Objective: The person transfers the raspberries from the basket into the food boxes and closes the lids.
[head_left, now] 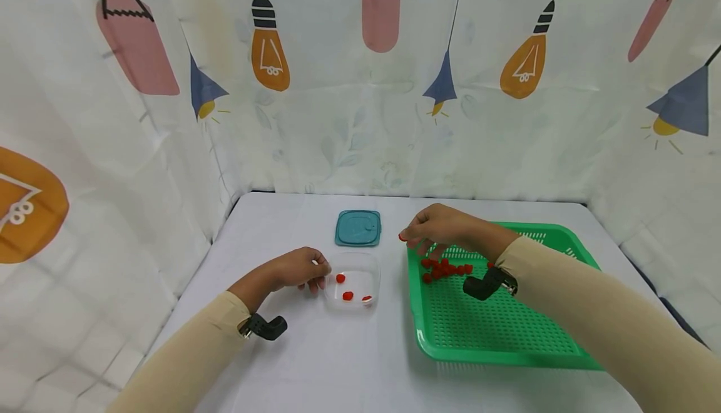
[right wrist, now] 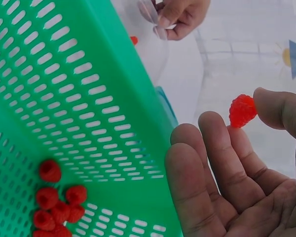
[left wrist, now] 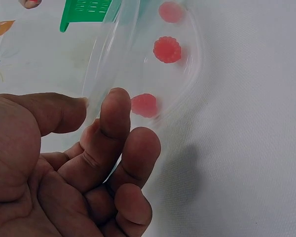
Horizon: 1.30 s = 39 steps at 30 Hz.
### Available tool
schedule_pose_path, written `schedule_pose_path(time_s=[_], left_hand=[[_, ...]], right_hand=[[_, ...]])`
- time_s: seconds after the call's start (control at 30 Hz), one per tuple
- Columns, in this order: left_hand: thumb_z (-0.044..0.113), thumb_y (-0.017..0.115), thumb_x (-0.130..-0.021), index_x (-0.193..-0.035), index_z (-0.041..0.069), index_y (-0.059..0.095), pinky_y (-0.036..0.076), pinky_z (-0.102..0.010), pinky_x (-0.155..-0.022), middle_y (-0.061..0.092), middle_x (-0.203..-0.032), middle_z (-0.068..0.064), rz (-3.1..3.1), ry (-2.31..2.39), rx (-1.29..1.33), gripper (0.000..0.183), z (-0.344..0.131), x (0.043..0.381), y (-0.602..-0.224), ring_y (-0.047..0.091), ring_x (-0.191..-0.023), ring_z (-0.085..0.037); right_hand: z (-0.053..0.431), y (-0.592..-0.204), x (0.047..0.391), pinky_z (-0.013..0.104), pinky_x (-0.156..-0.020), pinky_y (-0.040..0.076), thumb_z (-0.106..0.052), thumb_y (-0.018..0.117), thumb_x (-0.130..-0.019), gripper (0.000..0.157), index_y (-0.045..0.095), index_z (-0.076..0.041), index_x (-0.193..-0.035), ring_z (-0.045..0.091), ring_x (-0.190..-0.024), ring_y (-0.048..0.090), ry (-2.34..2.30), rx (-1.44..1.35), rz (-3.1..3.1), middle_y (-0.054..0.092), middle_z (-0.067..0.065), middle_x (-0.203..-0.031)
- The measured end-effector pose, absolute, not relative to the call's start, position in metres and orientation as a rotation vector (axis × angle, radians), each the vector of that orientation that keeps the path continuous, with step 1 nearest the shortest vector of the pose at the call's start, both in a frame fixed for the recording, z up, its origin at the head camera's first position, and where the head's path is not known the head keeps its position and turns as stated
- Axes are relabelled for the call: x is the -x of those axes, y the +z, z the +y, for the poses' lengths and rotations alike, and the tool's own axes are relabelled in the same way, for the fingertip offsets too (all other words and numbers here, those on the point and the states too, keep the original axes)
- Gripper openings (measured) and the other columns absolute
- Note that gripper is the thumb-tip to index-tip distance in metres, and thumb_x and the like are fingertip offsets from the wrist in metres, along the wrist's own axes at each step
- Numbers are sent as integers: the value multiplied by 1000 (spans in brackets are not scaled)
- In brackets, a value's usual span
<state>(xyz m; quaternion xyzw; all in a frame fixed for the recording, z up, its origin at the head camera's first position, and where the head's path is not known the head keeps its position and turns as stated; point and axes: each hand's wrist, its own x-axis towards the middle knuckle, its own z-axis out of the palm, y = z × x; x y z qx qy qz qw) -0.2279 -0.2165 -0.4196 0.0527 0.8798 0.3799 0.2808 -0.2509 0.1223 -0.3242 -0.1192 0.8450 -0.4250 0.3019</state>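
Note:
A clear plastic container [head_left: 353, 263] stands on the table with three red raspberries in it, one of them a raspberry [left wrist: 167, 50] near its wall. My left hand [head_left: 301, 269] pinches the container's left rim between thumb and fingers. Over the left end of a green basket [head_left: 507, 325], my right hand [head_left: 445, 228] is raised. Between its thumb and a fingertip it pinches a single raspberry [right wrist: 242, 110]; the other fingers are loosely bent. Several more raspberries [right wrist: 48, 197] lie bunched in the basket beneath that hand.
A teal lid [head_left: 358, 228] lies flat behind the container. The basket's raised, slotted walls stand between its raspberries and the container. A printed white curtain [head_left: 349, 106] hangs behind the white table [head_left: 360, 363].

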Motion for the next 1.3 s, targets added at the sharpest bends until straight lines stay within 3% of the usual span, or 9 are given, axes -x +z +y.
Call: schedule_pose_path(time_s=[0.33, 0.67, 0.9, 1.3], left_hand=[[22, 61, -104, -108, 7, 66, 47, -32, -65, 69, -83, -8, 2365, 1014, -150, 17, -217, 227, -421, 62, -75, -21], [22, 60, -104, -107, 7, 66, 47, -31, -63, 70, -83, -8, 2371, 1011, -167, 17, -217, 227, -421, 61, -74, -21], [23, 60, -104, -107, 7, 66, 47, -31, -63, 70, -82, -8, 2374, 1008, -156, 17, -217, 227, -421, 61, -74, -21], [23, 61, -104, -107, 8, 66, 46, -31, -63, 70, -82, -7, 2369, 1019, -150, 17, -217, 227, -422, 62, -74, -21]], right_hand=[[99, -320, 245, 41, -81, 58, -32, 71, -96, 30, 70, -2, -96, 31, -101, 71, -1133, 341, 2216, 73, 7, -108], [75, -321, 243, 39, -75, 59, -31, 71, -97, 24, 74, -7, -99, 24, -89, 72, -1092, 359, 2225, 74, 6, -102], [59, -324, 242, 38, -73, 60, -30, 70, -97, 21, 74, -9, -100, 30, -93, 73, -1066, 400, 2219, 75, 5, -100], [56, -327, 240, 39, -71, 59, -28, 69, -98, 18, 74, -12, -106, 23, -86, 73, -1050, 369, 2267, 75, 8, -101]])
